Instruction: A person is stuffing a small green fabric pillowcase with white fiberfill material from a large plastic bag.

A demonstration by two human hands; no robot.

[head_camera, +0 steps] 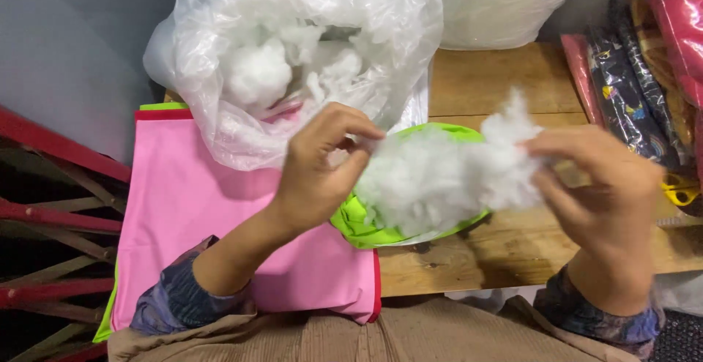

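Observation:
A clump of white fibre stuffing (pixel 439 175) is stretched between my two hands above the wooden table (pixel 505 76). My left hand (pixel 318 168) pinches its left end with thumb and fingertips. My right hand (pixel 597 186) grips its right end. Under the clump lies a lime-green fabric piece (pixel 359 226), partly hidden by the stuffing. Behind my left hand stands an open clear plastic bag (pixel 220 113) filled with more white stuffing (pixel 256 73).
A stack of pink fabric (pixel 190 208) with red and green layers beneath lies at the table's left. Patterned fabrics (pixel 630 91) are piled at the right, with yellow-handled scissors (pixel 681 190) beside them. Another plastic bag (pixel 498 3) sits at the back. Red metal bars (pixel 51 215) are at left.

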